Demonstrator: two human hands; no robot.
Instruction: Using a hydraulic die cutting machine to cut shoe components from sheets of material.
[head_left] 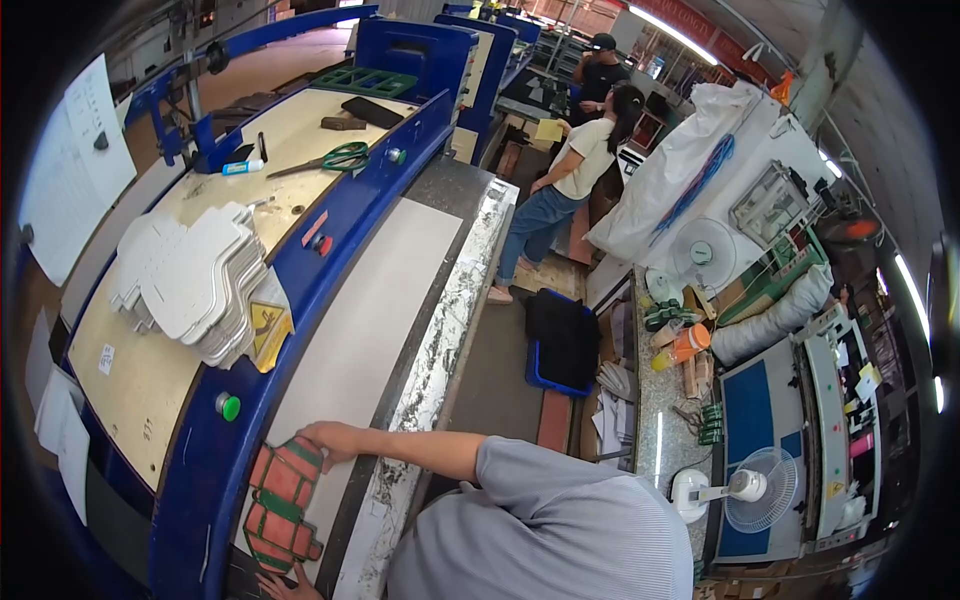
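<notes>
A cutting die [283, 500] with a green frame and reddish-pink filling lies on a pale sheet [372, 290] on the press bed. My right hand [335, 441] grips the die's upper corner, its fingers curled over the edge. At the bottom of the view, my left hand [288, 586] is at the die's lower end with fingers spread; the rest of it is cut off, and whether it touches the die I cannot tell. Beyond the bed, a stack of white cut pieces [200, 280] rests on the press's tan top [130, 400].
Along the blue press beam [330, 270] are a green button [228, 405] and a red button [322, 245]. Scissors [335, 158] and a glue stick [243, 168] lie on top. A blue crate [545, 375] with black material stands behind; another person [580, 165] stands farther off. Fans [760, 488] are at right.
</notes>
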